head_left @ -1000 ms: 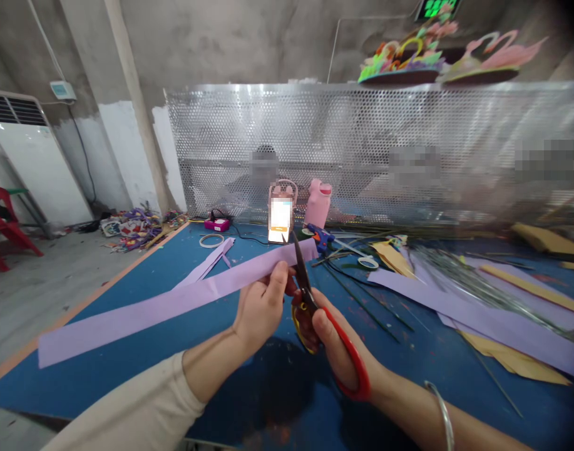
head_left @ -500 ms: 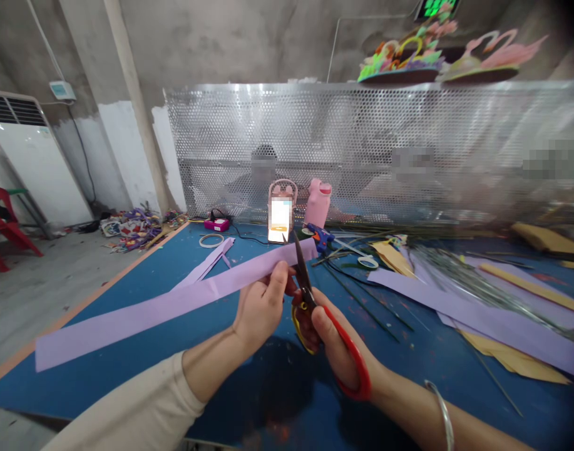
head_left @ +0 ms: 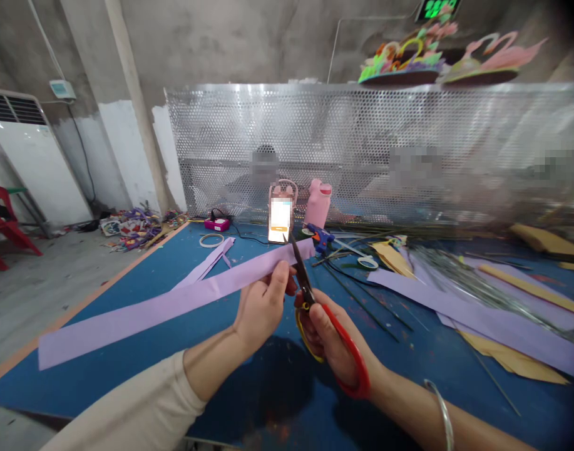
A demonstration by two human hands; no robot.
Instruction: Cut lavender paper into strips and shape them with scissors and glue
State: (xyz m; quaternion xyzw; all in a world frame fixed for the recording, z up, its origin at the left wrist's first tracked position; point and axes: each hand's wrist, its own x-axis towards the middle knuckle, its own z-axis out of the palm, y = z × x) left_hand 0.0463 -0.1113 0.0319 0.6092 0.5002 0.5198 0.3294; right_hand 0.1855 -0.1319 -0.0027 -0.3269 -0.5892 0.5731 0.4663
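A long light-purple paper strip [head_left: 141, 316] slants across the blue table, its right end raised. My left hand [head_left: 263, 304] pinches that strip near its right end, thumb on top and fingers partly hidden behind. In my right hand [head_left: 333, 338] is a pair of scissors [head_left: 304, 282] with one red and one yellow handle loop. Their blades point up and away, slightly apart, and cross the strip just right of my left thumb. A short piece of the strip shows beyond the blades.
Behind my hands stand a lit phone [head_left: 280, 219] and a pink bottle [head_left: 317, 203]. A blue glue gun [head_left: 320, 238] lies beside tape [head_left: 367, 262]. Purple paper strips [head_left: 456, 304] and green stems [head_left: 484, 282] spread over the right side. A perforated metal panel [head_left: 362, 138] closes the back.
The scissor handles have spread a little, the yellow loop shifting right and down. The purple strip's left end has moved slightly right. My left hand has hardly moved.
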